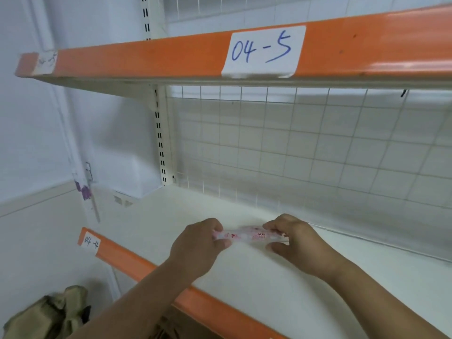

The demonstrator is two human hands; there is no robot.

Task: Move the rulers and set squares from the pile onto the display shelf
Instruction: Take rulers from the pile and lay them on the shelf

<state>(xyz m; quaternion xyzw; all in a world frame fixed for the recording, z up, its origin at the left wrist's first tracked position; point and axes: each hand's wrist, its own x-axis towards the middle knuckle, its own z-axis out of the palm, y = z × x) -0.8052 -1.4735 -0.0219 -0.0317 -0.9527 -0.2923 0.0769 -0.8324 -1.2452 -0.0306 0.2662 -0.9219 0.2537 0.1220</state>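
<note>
A pink and white ruler pack (247,234) with small cartoon prints lies crosswise just above the white display shelf (256,285). My left hand (199,243) grips its left end, fingers curled round it. My right hand (291,237) pinches its right end between thumb and fingers. Both forearms reach in over the shelf's orange front edge (137,264). The pile of rulers and set squares is out of view.
A wire grid back panel (305,152) closes the rear of the shelf. An upper shelf with an orange edge labelled "04-5" (263,48) hangs overhead. The lower shelf bears a label "04-4" (91,242). A khaki bag (49,314) lies on the floor at bottom left.
</note>
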